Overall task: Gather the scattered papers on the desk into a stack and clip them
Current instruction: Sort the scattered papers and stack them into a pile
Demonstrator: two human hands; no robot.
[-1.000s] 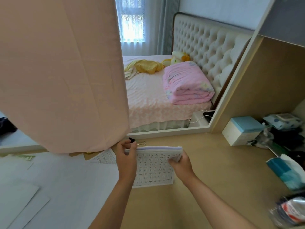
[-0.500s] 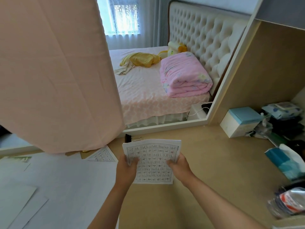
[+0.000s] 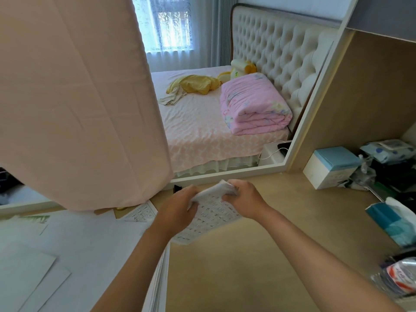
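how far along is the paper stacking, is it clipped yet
Done: papers are gathered into one stack. In hand: the left hand and right hand both grip that stack over the desk. Left: one printed sheet lies apart on the desk to its left, and the black clip sits unused beyond the left hand, so nothing is clipped yet.

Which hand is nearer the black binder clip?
Left. The left hand is right beside the black binder clip; the right hand is farther right, across the paper stack.
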